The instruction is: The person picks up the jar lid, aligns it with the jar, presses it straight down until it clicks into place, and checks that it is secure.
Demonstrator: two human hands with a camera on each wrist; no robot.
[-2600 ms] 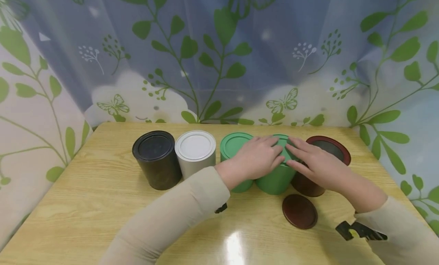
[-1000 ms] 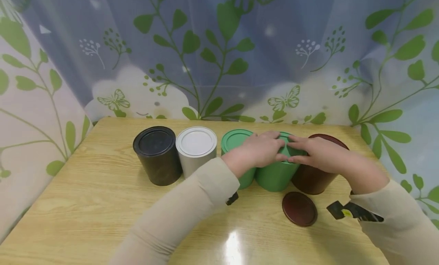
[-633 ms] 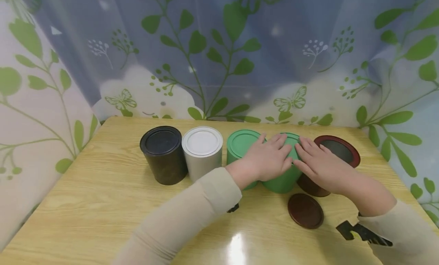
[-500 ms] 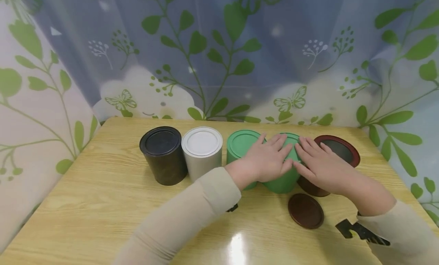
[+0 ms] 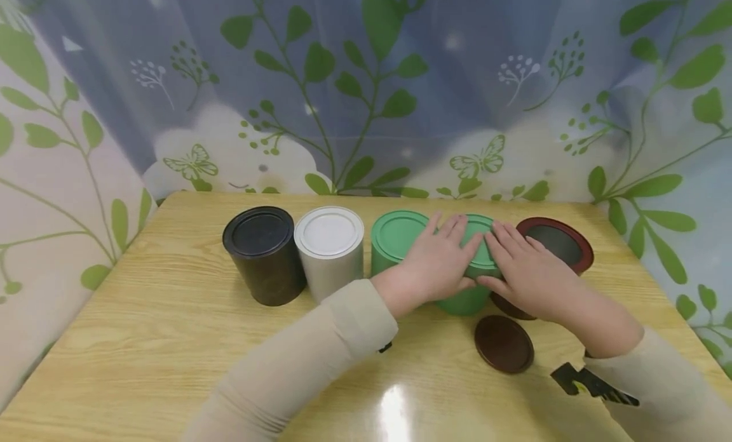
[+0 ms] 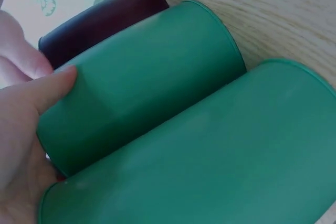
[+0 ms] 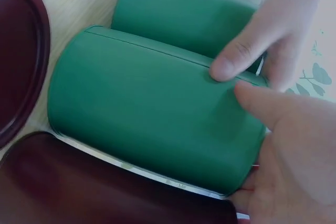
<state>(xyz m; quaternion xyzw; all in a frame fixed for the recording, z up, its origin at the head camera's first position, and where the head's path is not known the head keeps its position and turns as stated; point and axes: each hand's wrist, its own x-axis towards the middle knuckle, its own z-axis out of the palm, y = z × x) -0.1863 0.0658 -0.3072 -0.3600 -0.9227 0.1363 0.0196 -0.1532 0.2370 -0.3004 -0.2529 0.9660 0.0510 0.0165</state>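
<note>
Both hands lie over the top of the right-hand green canister (image 5: 464, 302). My left hand (image 5: 436, 263) reaches across from the left, fingers extended onto the lid, its thumb (image 6: 63, 80) against the side below the rim. From the right, my right hand (image 5: 528, 274) rests with long, straight fingers on the same lid, its thumb (image 7: 260, 100) on the canister's side. The two thumbs come close together at the front. A second green canister (image 5: 398, 235) stands directly left, partly hidden by the left hand. A lidless brown canister (image 5: 513, 307) stands just right, partly behind the right hand.
A round dark brown lid (image 5: 503, 344) lies on the wooden table (image 5: 171, 315) in front of the brown canister. Further left stand a white canister (image 5: 328, 232) and a black canister (image 5: 257, 235), both lidded. A leaf-patterned curtain (image 5: 354, 112) hangs behind the table.
One second ago the hands were more bunched, covering more of the brown canister's opening; they have since flattened over the green lid. In the last half second they have barely moved.
</note>
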